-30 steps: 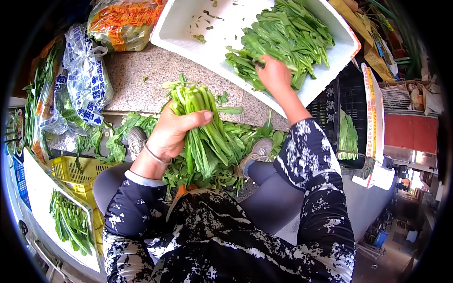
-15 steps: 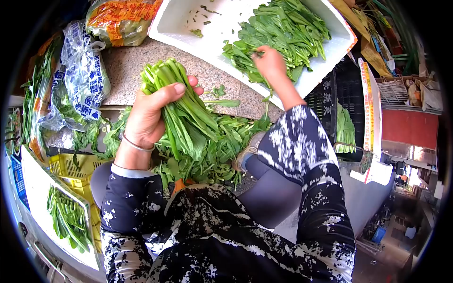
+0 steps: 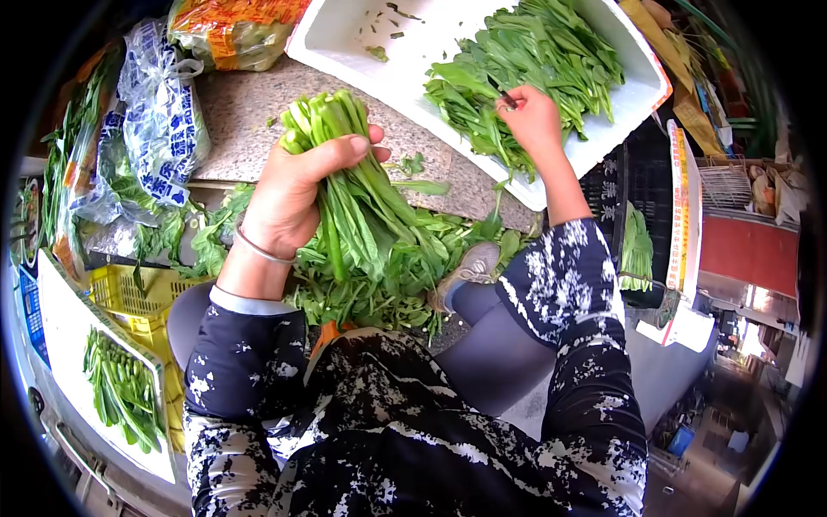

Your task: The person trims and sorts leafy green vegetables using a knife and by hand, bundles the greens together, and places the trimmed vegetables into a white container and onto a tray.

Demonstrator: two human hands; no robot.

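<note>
My left hand (image 3: 297, 185) is wrapped round a bunch of leafy green stalks (image 3: 366, 202), cut ends up and leaves hanging down. My right hand (image 3: 530, 116) is closed at the near side of the leafy greens (image 3: 551, 60) in the white foam box (image 3: 413, 99). Between its fingers shows a small dark object, too small to name, and a green leaf lies beside the fingertips. Below the bunch lies a heap of loose leaves (image 3: 370, 302).
A stone slab (image 3: 237, 129) lies behind the bunch. Plastic bags of vegetables (image 3: 164, 121) stand at the left. Yellow crates (image 3: 138, 293) and a white foam lid (image 3: 69, 345) with greens are at lower left. A black crate (image 3: 655, 177) stands at the right.
My right hand has moved slightly right and down, and a dark object now shows in its fingers. The view has shifted a little; my left hand still holds the bunch.
</note>
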